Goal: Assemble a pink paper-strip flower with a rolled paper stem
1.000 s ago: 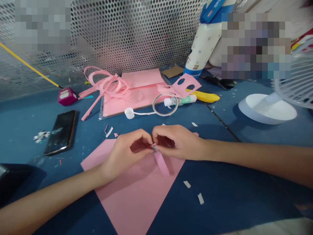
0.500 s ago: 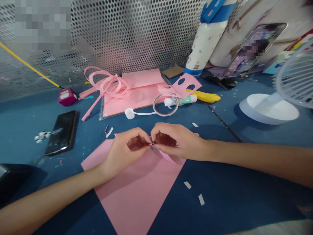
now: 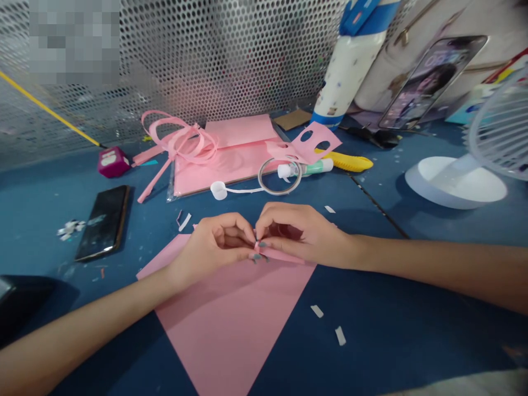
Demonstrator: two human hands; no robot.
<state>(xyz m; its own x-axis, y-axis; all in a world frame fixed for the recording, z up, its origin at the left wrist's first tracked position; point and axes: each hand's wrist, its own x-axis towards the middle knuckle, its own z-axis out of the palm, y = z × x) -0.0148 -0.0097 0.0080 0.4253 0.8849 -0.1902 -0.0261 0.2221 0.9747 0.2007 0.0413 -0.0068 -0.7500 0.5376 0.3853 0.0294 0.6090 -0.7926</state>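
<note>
- Over the pink sheet [image 3: 225, 313] on the tabletop [image 3: 383, 313], a narrow pink strip [image 3: 282, 254] lies between both hands.
- Left hand [image 3: 208, 242]: grip pinched on the strip's near end.
- Right hand [image 3: 309, 234]: grip clamped on the strip, fingertips meeting the left's.

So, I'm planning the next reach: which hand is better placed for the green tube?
Probably the right hand: it is nearer the green tube; the left hand is farther left. Both are occupied at the pink strip, though.
</note>
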